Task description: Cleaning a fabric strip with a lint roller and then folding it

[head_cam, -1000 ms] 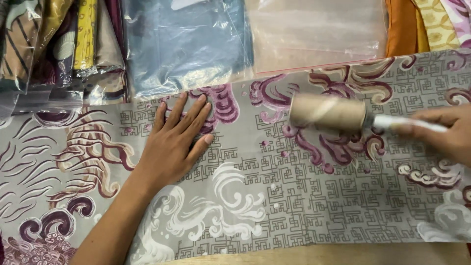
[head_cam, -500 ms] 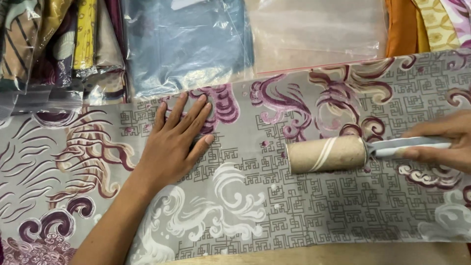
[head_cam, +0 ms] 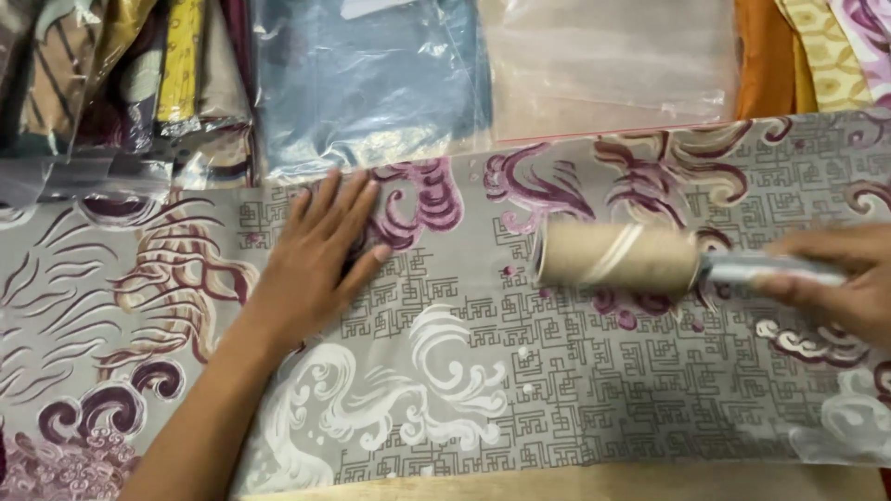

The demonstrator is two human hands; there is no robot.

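At three o'clock my right hand (head_cam: 840, 283) is closed around the handle of the lint roller (head_cam: 619, 257), whose drum lies on the patterned cloth (head_cam: 575, 371) toward nine o'clock of my grip. My left hand (head_cam: 316, 260) presses flat, fingers spread, at ten o'clock. Bagged fabrics (head_cam: 371, 79) lie at twelve.

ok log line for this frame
left hand flat on patterned fabric | right hand holds lint roller on fabric

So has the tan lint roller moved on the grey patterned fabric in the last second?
Yes. The tan lint roller went toward the person, then back up near the purple swirl.
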